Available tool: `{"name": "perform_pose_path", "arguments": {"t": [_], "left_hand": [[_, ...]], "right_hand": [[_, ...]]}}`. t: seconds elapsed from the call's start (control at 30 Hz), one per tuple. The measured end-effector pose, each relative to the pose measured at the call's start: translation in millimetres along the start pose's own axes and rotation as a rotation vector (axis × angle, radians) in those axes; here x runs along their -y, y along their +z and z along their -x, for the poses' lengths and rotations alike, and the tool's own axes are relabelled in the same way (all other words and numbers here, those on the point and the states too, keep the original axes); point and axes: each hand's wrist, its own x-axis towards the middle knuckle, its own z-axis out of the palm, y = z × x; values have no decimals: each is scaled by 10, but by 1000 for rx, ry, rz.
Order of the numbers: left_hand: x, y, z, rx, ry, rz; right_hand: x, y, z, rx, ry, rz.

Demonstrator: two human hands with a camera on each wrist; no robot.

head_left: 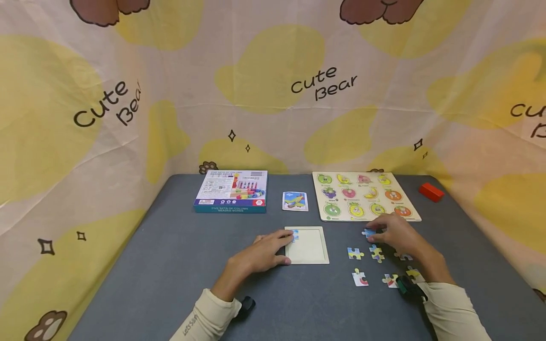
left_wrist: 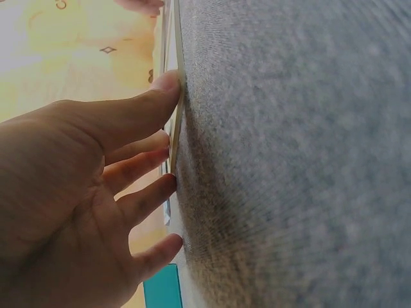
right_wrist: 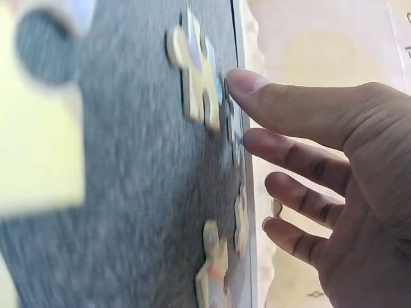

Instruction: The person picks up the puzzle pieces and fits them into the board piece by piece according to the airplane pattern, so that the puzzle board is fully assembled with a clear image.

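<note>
My left hand (head_left: 264, 251) rests at the left side of a shallow cream puzzle tray (head_left: 309, 253). Its thumb touches the tray's edge and a fingertip lies by a blue piece (head_left: 295, 235) in the upper left corner. My right hand (head_left: 394, 232) pinches a blue jigsaw piece (head_left: 367, 233) between thumb and index finger, low over the table; the other fingers are spread in the right wrist view. Several more jigsaw pieces lie right of the tray, among them a yellow-blue one (head_left: 377, 254) and a white-pink one (head_left: 360, 278). The right forearm overlaps some of them.
Behind the tray lies a small airplane picture card (head_left: 295, 201). A box (head_left: 230, 192) stands at the back left, a fruit puzzle board (head_left: 366, 196) at the back right, and a red block (head_left: 431, 192) near the far right corner. Printed cloth hangs around the grey table (head_left: 170, 265).
</note>
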Motion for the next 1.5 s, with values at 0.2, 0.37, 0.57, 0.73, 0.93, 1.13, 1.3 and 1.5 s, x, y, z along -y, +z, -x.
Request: {"name": "perform_pose_path", "arguments": {"t": [0.2, 0.37, 0.57, 0.73, 0.93, 1.13, 1.3, 1.5], "left_hand": [[-17, -14, 10, 3, -9, 2], [-16, -5, 10, 7, -14, 0], [-10, -5, -10, 2, -2, -8], [-23, -21, -17, 2, 6, -8], [-20, -27, -11, 7, 7, -3], [-6, -27, 0, 0, 8, 15], [5, -28, 0, 2, 8, 18], [20, -27, 2, -3, 8, 5]], "right_hand": [[-95, 15, 24, -25, -4, 8], [-137, 15, 22, -24, -5, 3], [-169, -17, 32, -15, 27, -14], [-174, -24, 40, -13, 24, -13], [-152, 18, 1, -13, 2, -15], [-52, 85, -55, 1, -32, -70], [91, 162, -119, 6, -44, -70], [308, 255, -242, 20, -83, -41]]}}
